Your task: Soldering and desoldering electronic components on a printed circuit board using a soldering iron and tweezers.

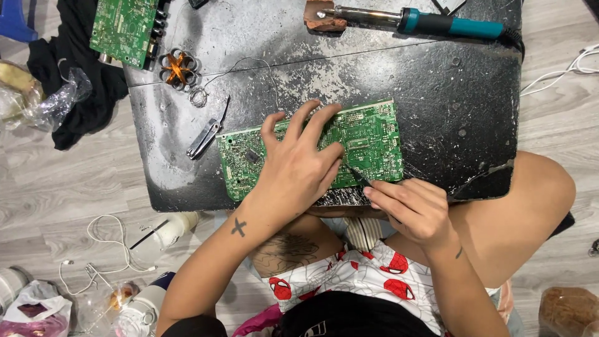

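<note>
- We look down on a low black table (437,93), its top scuffed and flecked with white, standing on a grey wood-look floor (50,187); bare knees sit tucked against its near edge.
- On the table's far side lies a soldering iron (430,22) with a teal handle, its tip resting on a reddish block (324,22); at the far left corner sit a second green board (123,30), a copper coil (179,68), a loop of thin wire (249,68) and a folding metal tool (206,137).
- On the floor we see a black cloth (81,81), clear plastic bags (50,103), white cables (106,243) and a white bottle (165,234).
- A green circuit board (368,140) lies flat near the table's near edge, its long axis running left to right and tilted a little, the right end farther from us.
- Our left hand (296,165) rests on the board with fingers (312,122) spread and flat, pressing it down, not clasping anything.
- Our right hand (415,209) sits at the board's near edge, fingers (390,195) pinched around a thin dark tool (357,175) whose tip points up-left onto the board.
</note>
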